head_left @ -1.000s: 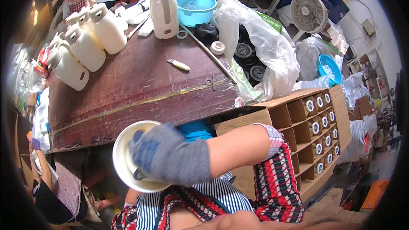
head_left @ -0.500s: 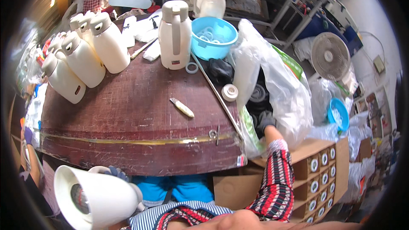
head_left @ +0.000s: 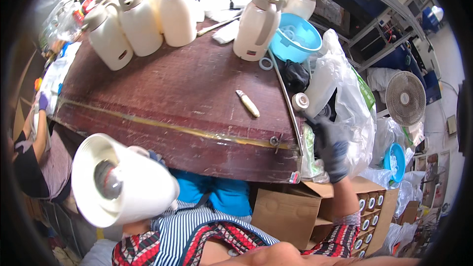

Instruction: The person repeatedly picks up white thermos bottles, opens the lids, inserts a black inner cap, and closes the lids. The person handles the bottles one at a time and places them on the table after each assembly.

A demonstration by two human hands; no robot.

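My left hand [head_left: 156, 157], in a grey-blue glove, grips a white thermos jug [head_left: 148, 187] by its far side, and the jug hides most of the fingers. The jug lies tilted over my lap; its wide open end shows a shiny round liner inside. At the table's right edge, my right hand [head_left: 331, 145] in a dark grey glove is beside a clear plastic bag [head_left: 357, 143] of black round parts. Its fingers look closed, with a dark shape at the tips too blurred to name. Just beyond them sits a white round cap [head_left: 300, 101].
Several finished-looking white jugs [head_left: 143, 24] stand at the back left, another jug [head_left: 256, 29] near a blue basin [head_left: 295, 44] of rings. A knife [head_left: 248, 103] lies on the table [head_left: 197, 98]. A co-worker's purple-gloved hand [head_left: 43, 101] is at left; a carton [head_left: 286, 212] stands below right.
My right hand has come up out of the plastic bag to its near side. The jug in my left hand has shifted up and to the right. The whole view has turned left.
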